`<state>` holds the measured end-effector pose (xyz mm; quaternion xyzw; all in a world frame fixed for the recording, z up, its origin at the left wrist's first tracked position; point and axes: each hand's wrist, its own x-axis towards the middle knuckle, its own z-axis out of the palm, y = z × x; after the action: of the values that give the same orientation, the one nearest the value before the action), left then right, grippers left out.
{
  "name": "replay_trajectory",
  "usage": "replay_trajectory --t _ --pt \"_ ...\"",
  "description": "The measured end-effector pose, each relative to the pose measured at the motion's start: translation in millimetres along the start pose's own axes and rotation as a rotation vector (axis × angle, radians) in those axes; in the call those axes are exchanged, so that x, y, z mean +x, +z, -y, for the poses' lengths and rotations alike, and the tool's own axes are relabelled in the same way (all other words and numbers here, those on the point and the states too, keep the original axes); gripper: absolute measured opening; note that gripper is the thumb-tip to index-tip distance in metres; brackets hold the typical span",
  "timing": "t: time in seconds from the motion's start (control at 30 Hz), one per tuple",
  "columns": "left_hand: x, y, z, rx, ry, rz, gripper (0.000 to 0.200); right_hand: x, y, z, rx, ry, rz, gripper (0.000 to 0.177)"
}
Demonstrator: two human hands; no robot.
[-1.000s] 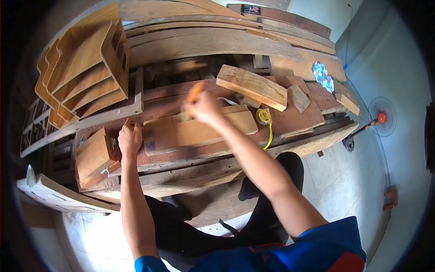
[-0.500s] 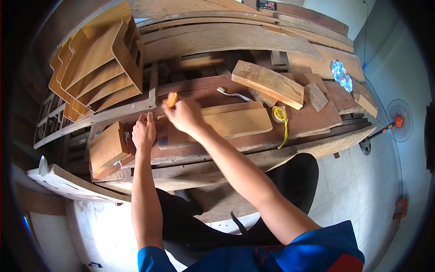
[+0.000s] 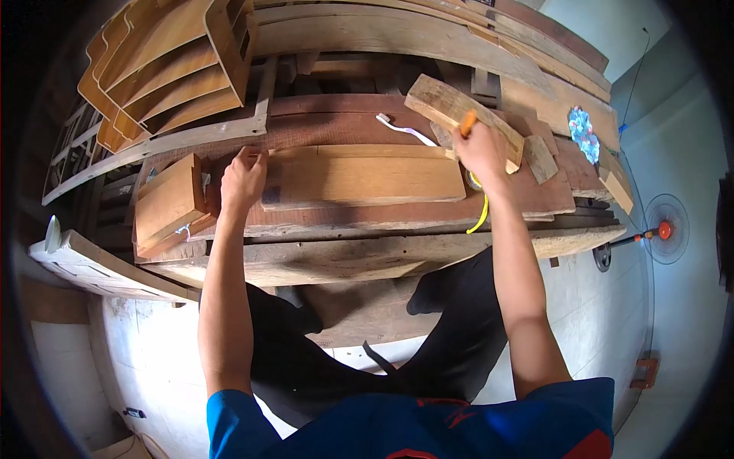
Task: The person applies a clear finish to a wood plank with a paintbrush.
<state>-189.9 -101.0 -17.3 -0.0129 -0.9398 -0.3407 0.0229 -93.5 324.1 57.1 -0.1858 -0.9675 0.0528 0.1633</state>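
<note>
A flat wooden board [image 3: 359, 176] lies lengthwise on the reddish plank worktop. At its left end is my left hand [image 3: 245, 180], with bent fingers gripping the end. My right hand [image 3: 483, 157] is closed around a tool with an orange handle [image 3: 468, 122], over the board's right end; the tool's working end is mostly hidden. Partly covered by that hand is a yellow tape measure [image 3: 480, 218], its strap hanging toward the front. A white toothbrush [image 3: 405, 128] lies just behind the board. A thick wooden block [image 3: 440, 96] rests at an angle behind my right hand.
To the left stand a wooden box-like piece [image 3: 170, 203] and a tiered wooden organizer [image 3: 180, 73]. Small wood offcuts [image 3: 540, 161] and a crumpled blue patterned cloth [image 3: 583, 134] lie at right. A fan [image 3: 664, 229] stands on the floor beyond.
My right hand has swung from the board's left end to its right end, carrying the orange-handled tool. My left hand stays at the left end. The camera view has shifted slightly.
</note>
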Motion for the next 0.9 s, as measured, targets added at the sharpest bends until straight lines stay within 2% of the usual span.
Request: replay_trajectory --t 0.03,0.1,0.2,0.23,0.27,0.3,0.33,0.37,0.43,0.47,0.53,0.57,0.6,0.67,0.7,0.77,0.8,0.9 --pt "4 6 5 0.028 -0.014 -0.023 0.06 0 -1 16 0.09 0.072 0.13 0.037" --pt "4 3 -1 0.074 -0.076 -0.013 0.073 -7 5 65 0.091 -0.055 0.143 0.037" --pt "-2 9 -9 0.04 -0.124 -0.143 0.078 -11 34 150 0.36 -0.23 0.138 0.034" --pt "0 1 -13 -0.095 -0.175 -0.025 0.079 -12 46 178 0.411 -0.243 0.131 0.039" --pt "6 4 -4 -0.177 -0.153 -0.004 0.08 -16 62 201 0.666 -0.299 0.092 0.033" --pt "13 7 6 -0.26 -0.133 0.018 0.081 -16 69 220 0.792 -0.321 0.199 0.029" --pt "15 1 2 -0.461 -0.265 0.093 0.082 -16 92 236 1.041 -0.392 0.202 0.029" --pt "23 6 12 -0.478 -0.201 0.074 0.082 -21 94 245 1.056 -0.364 0.22 0.029" --pt "31 16 32 -0.514 -0.138 0.051 0.083 -30 102 250 1.115 -0.294 0.201 0.028" --pt "28 16 34 -0.532 -0.136 0.046 0.083 -32 105 246 1.101 -0.335 0.009 0.025" --pt "4 -4 -7 -0.574 -0.246 0.056 0.082 -32 99 222 1.207 -0.319 0.244 0.021" --pt "11 -1 4 -0.567 -0.229 0.089 0.082 -29 101 210 1.324 -0.347 0.413 0.018" --pt "13 4 14 -0.537 -0.158 0.076 0.082 -28 82 198 1.296 -0.341 0.592 0.019" --pt "13 6 18 -0.499 -0.078 0.053 0.083 -25 92 195 1.313 -0.322 0.378 0.018" --pt "10 3 13 -0.493 -0.073 0.046 0.083 -26 94 195 1.345 -0.333 0.378 0.018" --pt "6 -2 0 -0.535 -0.207 0.048 0.084 -31 94 199 1.416 -0.351 0.376 0.018" --pt "7 -1 3 -0.538 -0.203 0.042 0.084 -32 83 197 1.319 -0.324 0.64 0.019" --pt "10 2 5 -0.547 -0.193 0.059 0.084 -33 106 205 1.335 -0.399 0.431 0.019"
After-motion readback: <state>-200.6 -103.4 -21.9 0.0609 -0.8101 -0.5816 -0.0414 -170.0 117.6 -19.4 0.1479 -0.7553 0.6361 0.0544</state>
